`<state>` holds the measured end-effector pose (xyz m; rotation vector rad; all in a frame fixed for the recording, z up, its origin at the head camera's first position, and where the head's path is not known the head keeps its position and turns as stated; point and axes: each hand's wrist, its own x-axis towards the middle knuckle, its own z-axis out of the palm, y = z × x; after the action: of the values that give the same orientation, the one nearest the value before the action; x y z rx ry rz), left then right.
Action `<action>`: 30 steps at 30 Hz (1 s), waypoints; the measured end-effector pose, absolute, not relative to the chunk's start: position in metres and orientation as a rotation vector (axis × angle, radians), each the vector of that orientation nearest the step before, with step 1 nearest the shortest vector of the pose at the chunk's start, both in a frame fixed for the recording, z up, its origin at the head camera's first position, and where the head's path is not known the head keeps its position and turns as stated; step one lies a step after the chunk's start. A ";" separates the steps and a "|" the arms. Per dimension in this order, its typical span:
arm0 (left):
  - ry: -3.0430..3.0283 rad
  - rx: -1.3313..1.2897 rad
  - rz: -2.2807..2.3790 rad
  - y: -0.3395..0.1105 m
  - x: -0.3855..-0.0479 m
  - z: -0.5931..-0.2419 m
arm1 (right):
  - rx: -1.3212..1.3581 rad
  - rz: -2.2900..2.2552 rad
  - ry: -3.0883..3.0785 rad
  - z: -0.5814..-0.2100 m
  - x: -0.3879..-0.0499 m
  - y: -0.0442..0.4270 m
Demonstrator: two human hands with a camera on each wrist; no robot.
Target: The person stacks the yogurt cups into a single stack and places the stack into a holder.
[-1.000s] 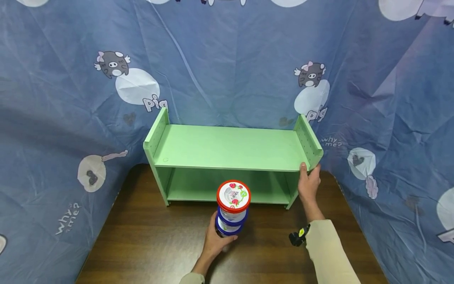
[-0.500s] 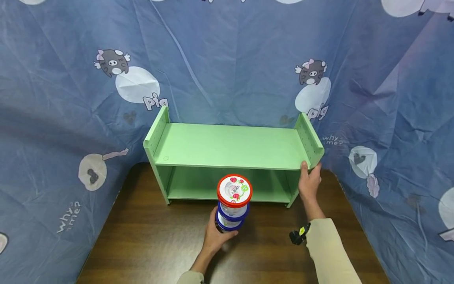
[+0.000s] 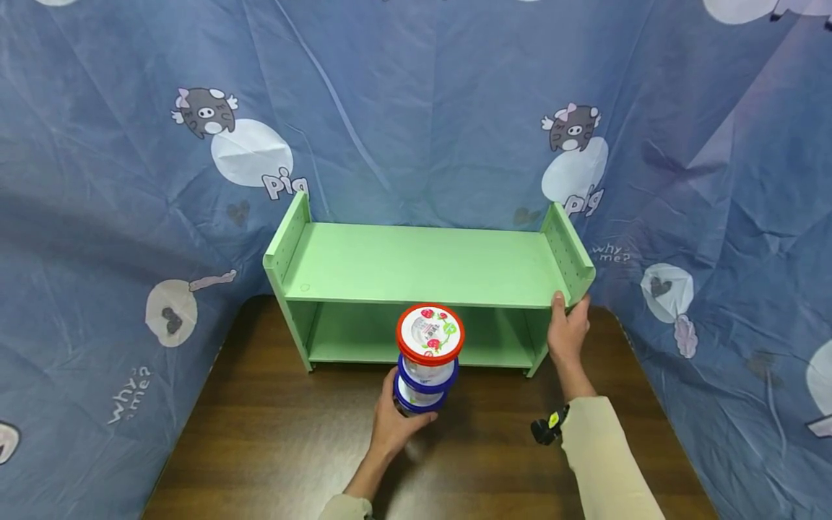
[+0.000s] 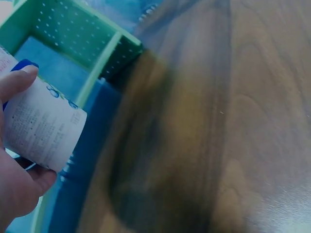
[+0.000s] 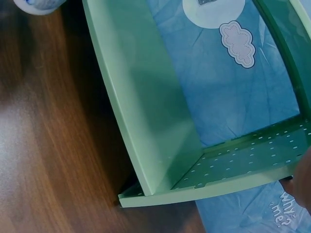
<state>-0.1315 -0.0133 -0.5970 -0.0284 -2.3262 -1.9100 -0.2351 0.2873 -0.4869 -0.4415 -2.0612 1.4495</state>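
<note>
My left hand grips the lower part of a stack of three round tubs, in front of the green shelf. On top sits a tub with a red lid and printed strawberries; two blue-lidded tubs are under it. In the left wrist view, thumb and fingers wrap a white tub with small print and blueberries. At the right end of the two-level shelf, my right hand holds the front edge of the side panel, thumb on the near face. The right wrist view shows only a sliver of that hand.
The shelf stands at the back of a brown wooden table, against a blue patterned cloth. Raised side panels bound its upper board. A lower board lies beneath, partly hidden behind the tubs.
The left hand has lifted the stack of tubs and brought it a little closer to the shelf's front. My right hand keeps its hold on the side panel.
</note>
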 end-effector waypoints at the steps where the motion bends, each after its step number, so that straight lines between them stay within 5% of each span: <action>1: -2.325 -0.026 -1.906 -0.013 -0.132 -0.594 | -0.439 1.451 -2.060 -0.487 -0.236 0.287; 30: -2.318 0.002 -1.860 -0.015 -0.137 -0.501 | -0.433 1.472 -2.060 -0.489 -0.236 0.286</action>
<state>-0.1368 -0.0146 -0.5011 0.0022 -2.3185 -1.8595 -0.2356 0.2859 -0.4887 -0.4332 -2.0604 1.4721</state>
